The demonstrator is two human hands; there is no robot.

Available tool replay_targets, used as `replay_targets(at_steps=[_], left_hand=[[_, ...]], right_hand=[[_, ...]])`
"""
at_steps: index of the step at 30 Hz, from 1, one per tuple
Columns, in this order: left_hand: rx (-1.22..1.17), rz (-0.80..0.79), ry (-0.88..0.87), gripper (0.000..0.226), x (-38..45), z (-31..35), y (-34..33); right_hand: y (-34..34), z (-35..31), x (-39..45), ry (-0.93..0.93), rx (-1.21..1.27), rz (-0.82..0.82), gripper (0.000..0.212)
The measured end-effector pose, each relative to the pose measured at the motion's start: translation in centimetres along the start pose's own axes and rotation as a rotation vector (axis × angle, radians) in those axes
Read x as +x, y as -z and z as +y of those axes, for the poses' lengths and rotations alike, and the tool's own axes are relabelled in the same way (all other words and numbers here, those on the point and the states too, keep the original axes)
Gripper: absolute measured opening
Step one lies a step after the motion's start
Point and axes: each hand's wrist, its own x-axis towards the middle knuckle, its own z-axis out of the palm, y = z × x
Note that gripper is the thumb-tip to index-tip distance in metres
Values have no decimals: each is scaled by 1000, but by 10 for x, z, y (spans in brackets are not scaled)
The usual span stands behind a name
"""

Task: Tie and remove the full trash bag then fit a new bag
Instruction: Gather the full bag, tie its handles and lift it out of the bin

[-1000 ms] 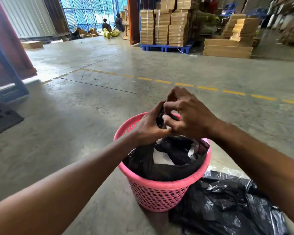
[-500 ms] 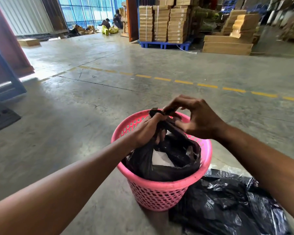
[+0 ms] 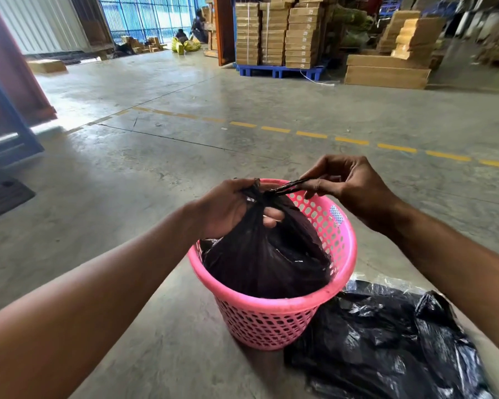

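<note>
A pink perforated basket [image 3: 274, 318] stands on the concrete floor with a full black trash bag [image 3: 265, 260] inside it. The bag's top is gathered into a neck above the rim. My left hand [image 3: 228, 208] is closed around that neck. My right hand [image 3: 343, 182] pinches a thin twisted strip of the bag and holds it taut to the right. A flat, crumpled black bag [image 3: 386, 341] lies on the floor to the right of the basket.
Bare concrete floor with a dashed yellow line [image 3: 352, 141] stretches ahead. Stacked cartons on a blue pallet [image 3: 280, 72] and flat boxes [image 3: 386, 73] stand far back. A blue frame [image 3: 9, 119] and a dark mat [image 3: 0, 191] are at the left. People sit far away.
The bag's open top has been drawn shut into a neck. My right hand moved right, pulling a strip of the bag taut; my left hand now grips the neck.
</note>
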Motion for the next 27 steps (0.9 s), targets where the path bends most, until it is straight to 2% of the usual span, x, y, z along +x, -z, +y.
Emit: replay_targets(at_steps=[5,8,10,12,15,17,20,22,23,25,27], left_hand=[[-73,59,4,51,3,5,-9],[48,115,-2,51,6,7,-20],[246,220,-83,53,10,6,-25],[546,337,-192,56,12,5,-24],[1215,398,-423,46,4,-2,-21],[1557,370,-610,31,-3,-13,-19],[1792,337,-796,24,-10,-26,-19],[1891,330,-841,28,-11,-32,-17],[1916,334,-857,29,-12,-33,-16],[1924,338,-881,27,-13,-33,-15],[1901,323,-894,24,-13,-32,-14]], right_hand=[[-20,-1,-25,194,-370,-319,13],[-35,16,-34,292,-581,-391,15],[-35,19,-32,253,-618,-398,15],[-30,17,-25,156,-512,-334,10],[-24,13,-6,99,-385,-62,5],[-25,12,9,69,-359,42,14],[-34,8,25,60,-310,-80,55],[-40,3,32,76,-301,-208,73],[-43,-1,35,79,-335,-264,74],[-46,-7,41,68,-401,-333,61],[-42,-10,42,36,-397,-315,45]])
